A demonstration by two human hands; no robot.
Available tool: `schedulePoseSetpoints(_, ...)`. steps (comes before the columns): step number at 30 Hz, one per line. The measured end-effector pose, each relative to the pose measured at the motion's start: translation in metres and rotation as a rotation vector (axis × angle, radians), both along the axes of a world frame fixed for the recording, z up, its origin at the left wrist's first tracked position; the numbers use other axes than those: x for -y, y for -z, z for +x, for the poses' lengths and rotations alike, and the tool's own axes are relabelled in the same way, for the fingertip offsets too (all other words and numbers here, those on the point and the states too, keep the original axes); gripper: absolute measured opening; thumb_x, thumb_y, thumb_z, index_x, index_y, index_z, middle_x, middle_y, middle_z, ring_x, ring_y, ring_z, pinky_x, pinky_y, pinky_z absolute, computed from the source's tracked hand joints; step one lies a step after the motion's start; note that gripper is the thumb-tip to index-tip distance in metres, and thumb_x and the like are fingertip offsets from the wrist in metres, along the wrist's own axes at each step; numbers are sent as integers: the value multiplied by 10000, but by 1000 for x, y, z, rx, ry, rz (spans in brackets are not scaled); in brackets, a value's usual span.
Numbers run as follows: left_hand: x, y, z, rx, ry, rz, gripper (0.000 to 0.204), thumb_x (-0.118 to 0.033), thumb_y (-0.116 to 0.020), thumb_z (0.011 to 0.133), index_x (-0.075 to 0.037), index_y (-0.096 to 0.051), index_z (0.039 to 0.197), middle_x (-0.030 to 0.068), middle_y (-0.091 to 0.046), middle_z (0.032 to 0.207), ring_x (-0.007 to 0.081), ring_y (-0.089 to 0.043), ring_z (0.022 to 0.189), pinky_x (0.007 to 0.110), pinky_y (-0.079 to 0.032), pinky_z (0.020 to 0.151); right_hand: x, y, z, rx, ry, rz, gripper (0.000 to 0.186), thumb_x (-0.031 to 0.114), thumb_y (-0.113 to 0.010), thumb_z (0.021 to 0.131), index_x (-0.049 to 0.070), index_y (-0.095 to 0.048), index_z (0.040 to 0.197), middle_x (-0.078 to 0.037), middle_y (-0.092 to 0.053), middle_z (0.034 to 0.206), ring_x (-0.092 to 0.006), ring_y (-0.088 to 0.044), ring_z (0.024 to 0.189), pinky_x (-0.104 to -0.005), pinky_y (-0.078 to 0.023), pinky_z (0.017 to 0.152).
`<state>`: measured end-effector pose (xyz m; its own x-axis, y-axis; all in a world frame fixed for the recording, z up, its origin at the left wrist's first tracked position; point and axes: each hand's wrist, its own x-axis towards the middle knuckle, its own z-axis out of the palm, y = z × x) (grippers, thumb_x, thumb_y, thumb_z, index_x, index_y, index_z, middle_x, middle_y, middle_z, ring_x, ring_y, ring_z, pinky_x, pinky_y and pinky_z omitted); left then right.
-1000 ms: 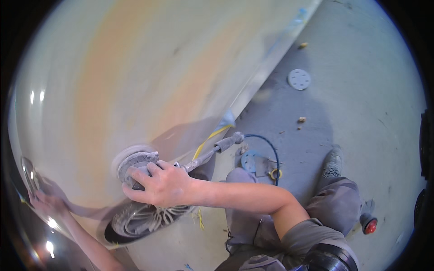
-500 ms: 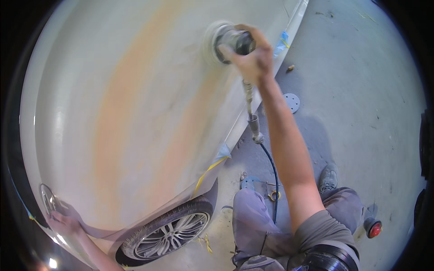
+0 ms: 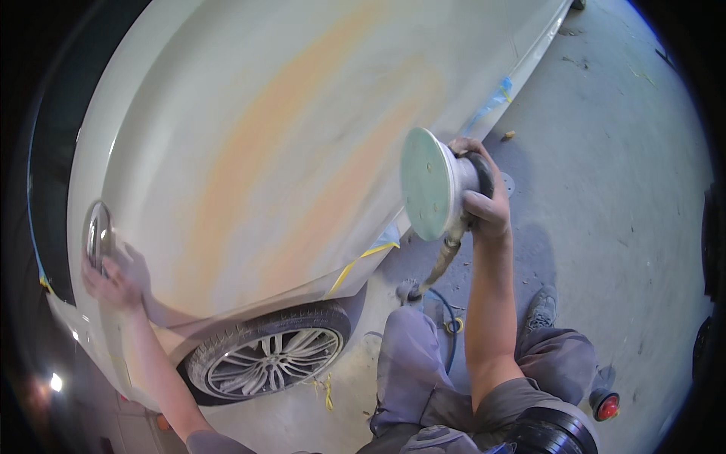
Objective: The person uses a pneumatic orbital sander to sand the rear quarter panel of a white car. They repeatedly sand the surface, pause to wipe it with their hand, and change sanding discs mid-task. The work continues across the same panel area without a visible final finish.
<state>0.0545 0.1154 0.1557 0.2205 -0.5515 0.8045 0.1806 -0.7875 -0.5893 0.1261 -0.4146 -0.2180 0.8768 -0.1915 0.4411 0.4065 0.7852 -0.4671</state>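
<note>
Wrapped around the body of an air-powered orbital sander (image 3: pixel 467 181), my right hand (image 3: pixel 490 198) holds it off the panel. Its round pale-green sanding disc (image 3: pixel 426 184) faces left, and small holes show in it. A dusty hose (image 3: pixel 445 261) hangs from the tool. My left hand (image 3: pixel 115 286) rests on the car's side at the lower end of a chrome door handle (image 3: pixel 98 236), fingers apart. Between my hands spreads the pale car panel (image 3: pixel 170 174), where two orange-tan bands (image 3: pixel 253 144) run through the sanded finish.
Below the panel is a car wheel (image 3: pixel 272 362). Blue and yellow masking tape (image 3: pixel 387 238) marks the lower edge. On the grey floor (image 3: pixel 628 197) lie a round disc (image 3: pixel 509 185), a yellow tape roll (image 3: pixel 454 325) and a red-ended object (image 3: pixel 606 407) beside my leg.
The sander has come off the panel, moving down toward me, and its disc has turned into view. My left hand is higher in view, still at the handle. The whole view has shifted.
</note>
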Motion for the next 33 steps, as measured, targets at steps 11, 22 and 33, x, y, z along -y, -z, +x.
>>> schedulePoseSetpoints(11,168,97,37,-487,-62,181,829,-464,-555,1041,8,-260,1655,214,-285,1717,388,-234,1607,501,-187,1315,-63,-4,-25,149,-382,461,842,285,-811,659,0,-474,1376,-116,-571,1267,-275,-636,1181,-378,-546,1016)
schedulePoseSetpoints(22,200,137,80,-599,61,286,848,-497,-611,983,53,-376,1585,215,-368,1679,387,-358,1555,488,-296,1283,-84,20,-1,319,-379,478,700,314,-654,836,-1,-494,1440,-181,-549,1399,-336,-576,1289,-469,-487,1099)
schedulePoseSetpoints(33,1,117,-84,-362,-215,-40,816,-328,-551,1023,141,-217,1600,337,-269,1673,531,-258,1551,602,-219,1277,-129,76,21,322,-443,515,629,337,-532,1018,-4,-490,1545,-247,-504,1566,-414,-506,1433,-566,-422,1191)
